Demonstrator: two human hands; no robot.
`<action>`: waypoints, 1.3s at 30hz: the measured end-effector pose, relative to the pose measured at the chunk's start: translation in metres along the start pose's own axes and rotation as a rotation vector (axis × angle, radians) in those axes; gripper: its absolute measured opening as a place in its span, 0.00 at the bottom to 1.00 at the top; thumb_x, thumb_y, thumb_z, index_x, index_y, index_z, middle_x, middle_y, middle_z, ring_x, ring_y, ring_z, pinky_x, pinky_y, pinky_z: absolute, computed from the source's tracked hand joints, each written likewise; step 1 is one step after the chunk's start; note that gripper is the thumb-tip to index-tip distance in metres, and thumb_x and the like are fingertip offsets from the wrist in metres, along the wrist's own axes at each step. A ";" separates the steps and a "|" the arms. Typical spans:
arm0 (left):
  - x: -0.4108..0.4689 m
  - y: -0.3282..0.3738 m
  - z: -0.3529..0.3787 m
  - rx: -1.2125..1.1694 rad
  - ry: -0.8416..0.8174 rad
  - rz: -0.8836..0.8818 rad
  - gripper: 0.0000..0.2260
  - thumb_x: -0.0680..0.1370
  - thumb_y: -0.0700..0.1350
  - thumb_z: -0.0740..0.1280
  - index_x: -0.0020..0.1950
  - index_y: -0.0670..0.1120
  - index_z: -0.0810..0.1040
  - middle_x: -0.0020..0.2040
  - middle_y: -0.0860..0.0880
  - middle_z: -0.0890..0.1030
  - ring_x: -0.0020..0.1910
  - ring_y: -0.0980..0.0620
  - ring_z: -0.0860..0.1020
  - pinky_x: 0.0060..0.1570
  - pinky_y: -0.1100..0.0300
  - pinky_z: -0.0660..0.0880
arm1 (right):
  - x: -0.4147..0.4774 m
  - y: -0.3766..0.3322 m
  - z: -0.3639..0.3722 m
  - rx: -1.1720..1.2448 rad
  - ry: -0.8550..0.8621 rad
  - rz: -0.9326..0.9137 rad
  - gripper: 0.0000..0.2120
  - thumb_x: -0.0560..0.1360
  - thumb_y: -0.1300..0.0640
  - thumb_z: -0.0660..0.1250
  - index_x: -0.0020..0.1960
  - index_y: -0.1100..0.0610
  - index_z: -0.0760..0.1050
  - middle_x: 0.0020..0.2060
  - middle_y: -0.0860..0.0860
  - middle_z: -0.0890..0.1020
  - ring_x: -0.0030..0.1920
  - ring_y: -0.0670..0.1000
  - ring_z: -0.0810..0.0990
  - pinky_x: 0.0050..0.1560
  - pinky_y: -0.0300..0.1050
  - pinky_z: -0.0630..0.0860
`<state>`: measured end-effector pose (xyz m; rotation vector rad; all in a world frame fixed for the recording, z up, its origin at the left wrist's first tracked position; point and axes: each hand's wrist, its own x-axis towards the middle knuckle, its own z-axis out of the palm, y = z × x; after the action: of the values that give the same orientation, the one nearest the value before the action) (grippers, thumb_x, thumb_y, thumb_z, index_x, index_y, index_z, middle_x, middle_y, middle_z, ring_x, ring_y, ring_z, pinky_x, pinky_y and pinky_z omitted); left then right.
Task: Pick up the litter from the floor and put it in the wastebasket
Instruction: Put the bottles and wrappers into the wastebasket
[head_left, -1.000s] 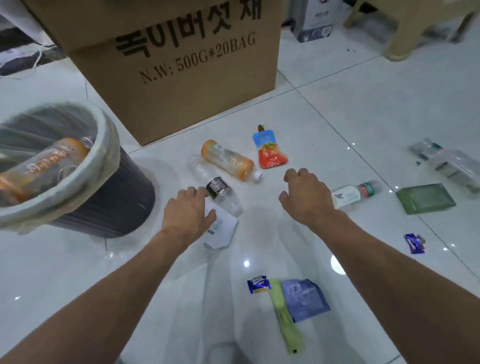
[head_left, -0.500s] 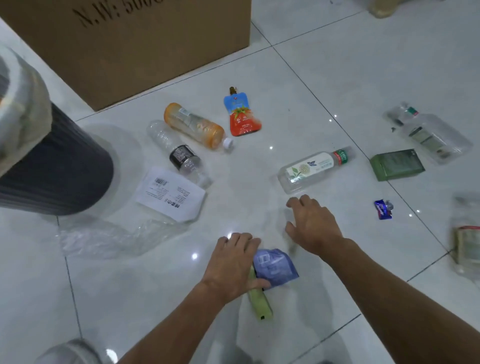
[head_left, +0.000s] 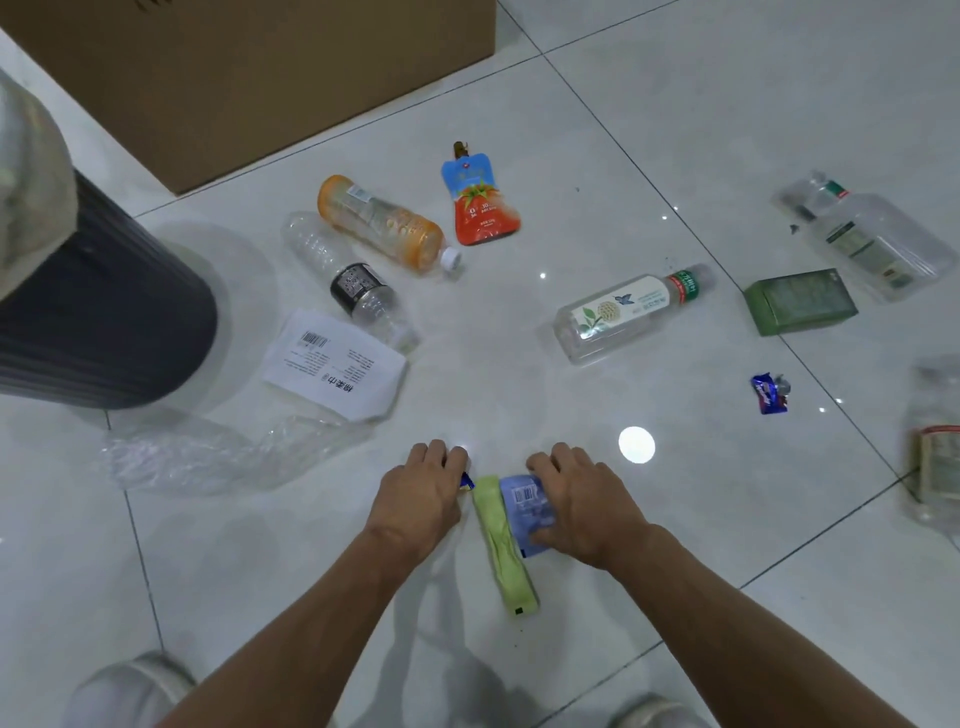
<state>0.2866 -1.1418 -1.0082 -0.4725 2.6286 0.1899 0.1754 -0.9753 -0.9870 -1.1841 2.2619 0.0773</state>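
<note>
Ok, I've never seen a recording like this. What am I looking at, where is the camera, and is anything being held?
No machine here: a person wears a camera on the head, looking down at their own arms. The left hand covers a small blue wrapper; the right hand presses on a blue packet. A green sachet lies between them. Nothing is lifted yet, and I cannot tell whether either hand has gripped. On the tiled floor lie bottles, a red pouch, a paper label, clear film and a green box. The wastebasket stands at left, before a cardboard box.
</note>
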 end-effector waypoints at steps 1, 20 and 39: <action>-0.001 -0.001 0.000 0.001 -0.006 -0.005 0.14 0.75 0.40 0.59 0.60 0.47 0.69 0.55 0.48 0.72 0.55 0.47 0.72 0.36 0.56 0.64 | 0.001 -0.001 0.002 0.001 -0.001 0.006 0.29 0.70 0.44 0.68 0.66 0.53 0.64 0.59 0.52 0.70 0.59 0.54 0.71 0.54 0.47 0.70; 0.007 -0.016 -0.049 -0.316 0.241 -0.032 0.09 0.73 0.46 0.63 0.53 0.50 0.72 0.49 0.54 0.77 0.47 0.51 0.75 0.41 0.52 0.75 | 0.029 -0.002 -0.051 0.475 0.246 0.188 0.12 0.75 0.60 0.63 0.58 0.57 0.67 0.48 0.56 0.81 0.46 0.60 0.80 0.41 0.45 0.70; -0.031 -0.188 -0.282 -0.105 0.862 -0.197 0.08 0.76 0.49 0.64 0.54 0.53 0.77 0.49 0.52 0.77 0.49 0.51 0.75 0.40 0.54 0.75 | 0.105 -0.133 -0.271 0.427 0.830 -0.068 0.04 0.73 0.57 0.65 0.46 0.57 0.73 0.43 0.56 0.80 0.44 0.61 0.77 0.40 0.49 0.71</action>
<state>0.2628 -1.3669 -0.7539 -1.0303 3.3752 0.0631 0.1059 -1.2158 -0.7879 -1.1724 2.6934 -1.0461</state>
